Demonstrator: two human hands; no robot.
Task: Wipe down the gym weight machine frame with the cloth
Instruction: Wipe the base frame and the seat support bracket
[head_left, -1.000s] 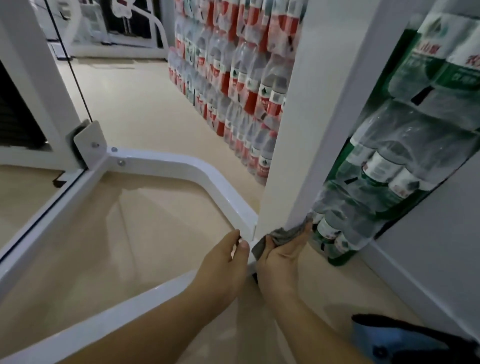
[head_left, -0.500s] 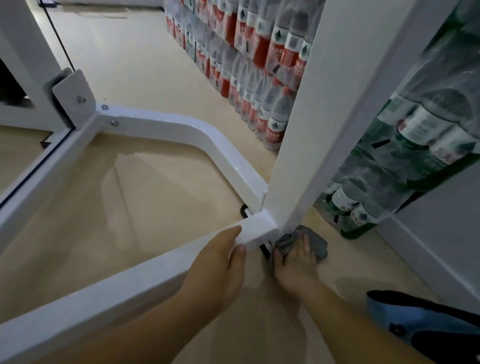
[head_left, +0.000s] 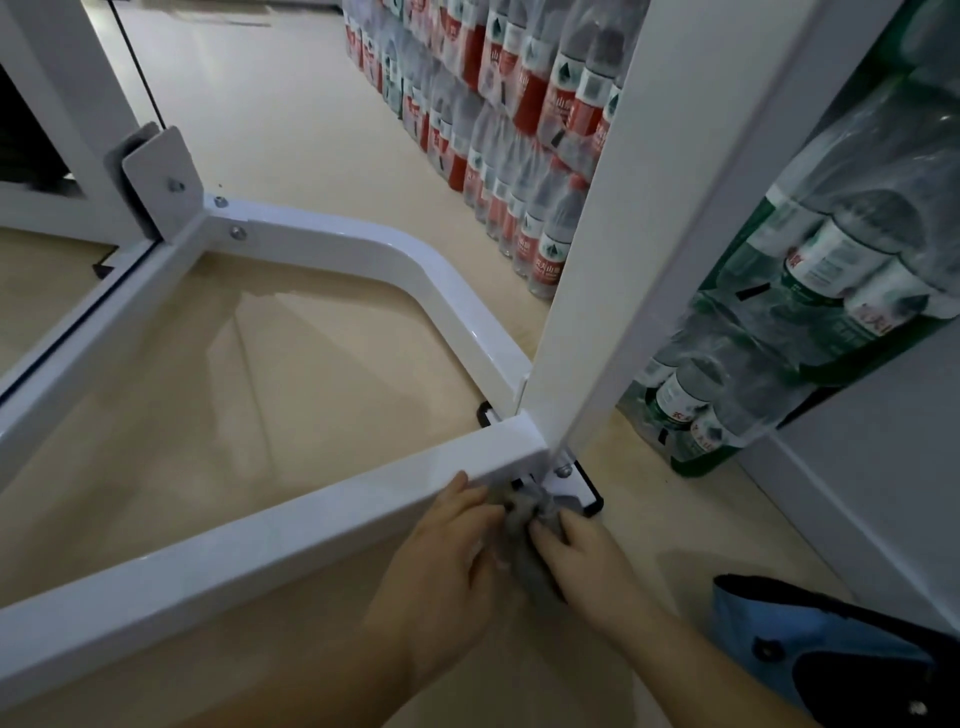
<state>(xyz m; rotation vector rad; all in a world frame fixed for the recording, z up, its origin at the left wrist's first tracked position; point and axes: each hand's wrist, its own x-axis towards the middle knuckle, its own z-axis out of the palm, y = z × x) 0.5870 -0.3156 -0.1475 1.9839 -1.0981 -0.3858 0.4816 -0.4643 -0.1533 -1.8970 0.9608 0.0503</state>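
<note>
Cloth (head_left: 535, 571): grey, bunched between both hands, just below the white frame (head_left: 291, 525) corner.
Left hand (head_left: 447, 561): grip curled around cloth.
Right hand (head_left: 589, 558): grip pinching cloth.

1. Frame (head_left: 311, 525): white-painted square steel tubing, glossy, lying low on the beige floor.
   - Near bar (head_left: 218, 566) runs from the near left up to a corner joint at centre right.
   - Far bar (head_left: 395, 260) bends from a bolted bracket at the far left round to the same corner.
   - Upright post (head_left: 623, 249) rises from that corner, leaning toward the upper right of the view.
   - Foot plate (head_left: 571, 480), black-edged, with one bolt, sits under the corner.
2. Cloth (head_left: 537, 577): grey, small, bunched into a wad, held between the left hand (head_left: 447, 561) and right hand (head_left: 592, 561), just near of the corner joint, its upper end by the foot plate.
</note>
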